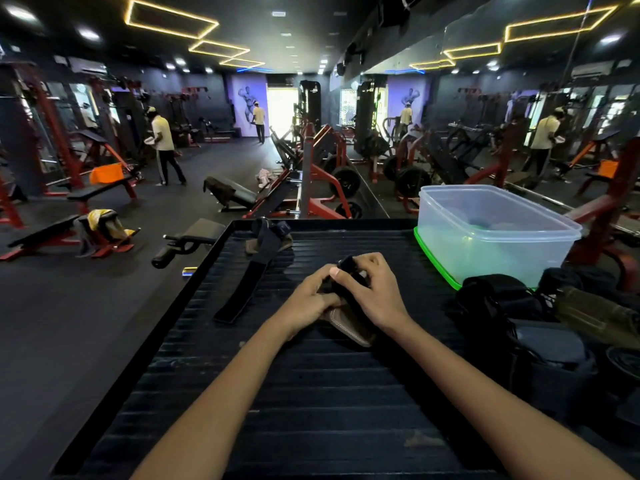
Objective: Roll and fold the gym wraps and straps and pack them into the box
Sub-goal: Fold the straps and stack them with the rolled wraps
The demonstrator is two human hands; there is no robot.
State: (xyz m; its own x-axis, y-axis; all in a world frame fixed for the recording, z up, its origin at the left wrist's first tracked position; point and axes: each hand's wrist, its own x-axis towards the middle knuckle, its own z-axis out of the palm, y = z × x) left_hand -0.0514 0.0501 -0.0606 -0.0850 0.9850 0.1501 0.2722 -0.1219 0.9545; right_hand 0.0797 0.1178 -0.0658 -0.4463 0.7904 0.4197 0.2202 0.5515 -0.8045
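At the middle of the ribbed black platform (pixel 311 393), a black lifting strap (pixel 348 277) with a tan leather pad (pixel 349 327) is being rolled. The strap's bundled black part is pinched by the curled fingers of the right hand (pixel 375 292), while the left hand (pixel 311 299) is curled round it from the other side, thumb on top. The leather pad is left trailing toward the near edge beneath both hands. For a neat roll, tension is best kept on the webbing, the edges kept in line with each turn, and the pad wrapped last so the bundle does not spring apart. A second strap (pixel 251 271) is laid out flat toward the far left corner. The clear plastic box (pixel 491 237) is set at the far right corner on its green lid (pixel 436 265), with a heap of dark wraps (pixel 498 303) just beside it along the right edge.
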